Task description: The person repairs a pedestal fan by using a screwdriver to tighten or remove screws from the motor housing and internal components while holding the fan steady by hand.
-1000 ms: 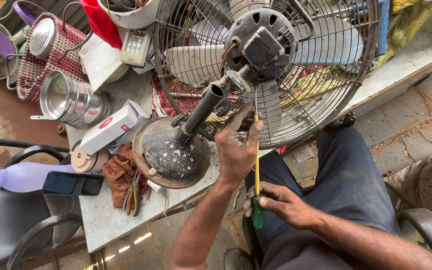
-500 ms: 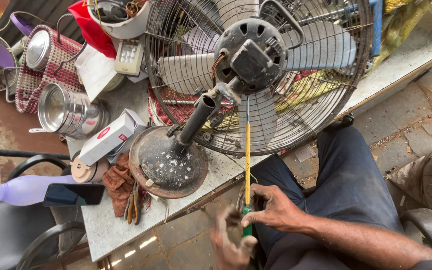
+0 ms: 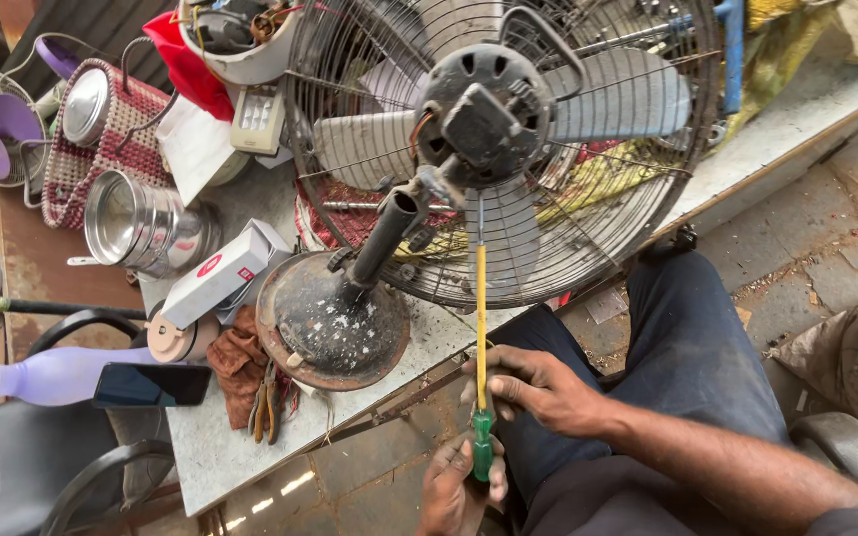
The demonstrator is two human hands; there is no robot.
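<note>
Crowded grey tabletop (image 3: 240,452) above cracked stone paving, heaped with clutter. Lying across it, a metal fan (image 3: 508,149) with wire cage, pale blades, dark round motor housing and a rusty, paint-flecked disc base (image 3: 335,323). Beside the base: a white box (image 3: 218,280), shiny steel tins (image 3: 146,223), a brown rag (image 3: 238,359), pliers (image 3: 266,405), a lilac bottle (image 3: 47,375) under a dark phone (image 3: 151,385). Held upright below the motor, a long screwdriver (image 3: 481,337) with yellow shaft and green handle, tip reaching up through the cage wires. Left hand (image 3: 461,486) with grip closed round the green handle; right hand (image 3: 538,392) pinching the yellow shaft, fingers curled shut.
</note>
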